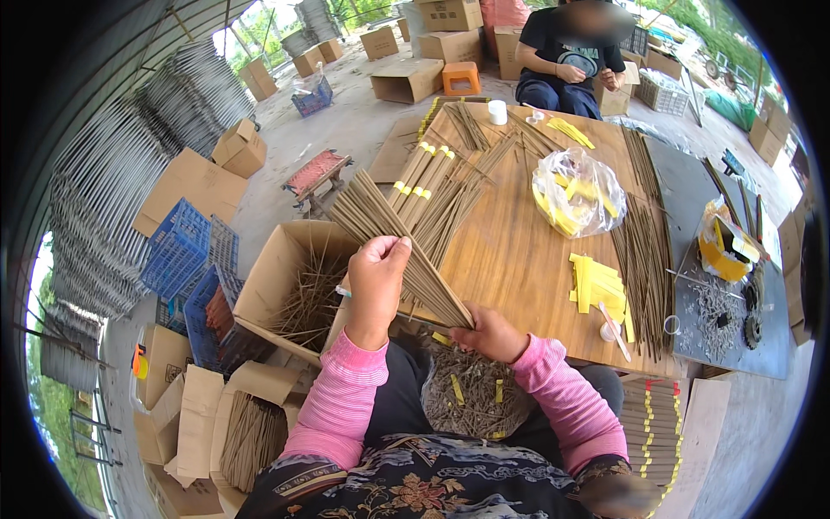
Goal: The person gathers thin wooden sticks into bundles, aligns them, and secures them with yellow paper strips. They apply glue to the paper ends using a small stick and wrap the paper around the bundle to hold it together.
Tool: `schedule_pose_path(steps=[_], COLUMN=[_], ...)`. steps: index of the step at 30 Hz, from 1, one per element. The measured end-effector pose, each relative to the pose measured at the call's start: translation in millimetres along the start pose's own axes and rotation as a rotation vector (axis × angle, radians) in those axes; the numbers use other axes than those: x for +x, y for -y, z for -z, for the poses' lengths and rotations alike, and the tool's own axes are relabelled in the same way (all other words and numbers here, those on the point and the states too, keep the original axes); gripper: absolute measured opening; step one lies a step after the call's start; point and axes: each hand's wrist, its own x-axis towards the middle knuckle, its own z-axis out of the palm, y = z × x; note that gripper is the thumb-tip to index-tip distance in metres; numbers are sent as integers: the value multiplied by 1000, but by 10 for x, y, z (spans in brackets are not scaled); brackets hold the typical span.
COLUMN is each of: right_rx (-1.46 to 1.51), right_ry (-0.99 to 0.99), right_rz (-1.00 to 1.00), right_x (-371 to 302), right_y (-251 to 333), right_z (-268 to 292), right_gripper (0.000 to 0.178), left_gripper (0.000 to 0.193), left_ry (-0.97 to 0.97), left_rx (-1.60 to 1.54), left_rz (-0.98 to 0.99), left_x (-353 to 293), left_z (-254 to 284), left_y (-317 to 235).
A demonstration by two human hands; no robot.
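Observation:
A fanned bundle of thin brown incense sticks (421, 275) slants over the near left edge of the wooden table (510, 259). My left hand (378, 278) is closed around its middle, thumb on top. At the bundle's lower right end, my right hand (494, 334) grips the stick ends between thumb and fingers. Just beyond lie finished-looking bundles with yellow paper bands (413, 189) and more loose sticks (462, 208). Below my hands, between my knees, sits a container of broken bits and yellow scraps (471, 394).
Yellow paper strips (596, 285), a small cup with a brush (611, 331) and a clear plastic bag (579, 192) lie on the table. Left stand cardboard boxes of sticks (294, 285) and blue crates (177, 251). Across the table sits another person (571, 60).

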Motion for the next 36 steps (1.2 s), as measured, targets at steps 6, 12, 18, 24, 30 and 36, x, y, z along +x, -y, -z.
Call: schedule_pose_path(steps=[6,12,18,24,30,36], right_rx=[146,182,430,648,775,752], right_ry=[64,125,206,229,269,261], right_rz=[-79,-156,-216,-234,-165,-154], right_x=[-7,17,28,3,-14,-22], right_y=[52,12,26,51,125,129], right_z=[-20,17,47,88,74,98], right_gripper=[23,22,19,19,17,17], left_gripper=[18,12,9,14,20,41], left_ry=[-63,-204,-584,-796,-566,230], left_rx=[19,-29,-217,-181,-130,-424], left_rz=[-50,-137,-452,-662,-103,223], left_x=[0,189,506,847,941,145], left_z=[3,226,1138,2125,2180,584], left_y=[12,-222,-932,-647,113,168])
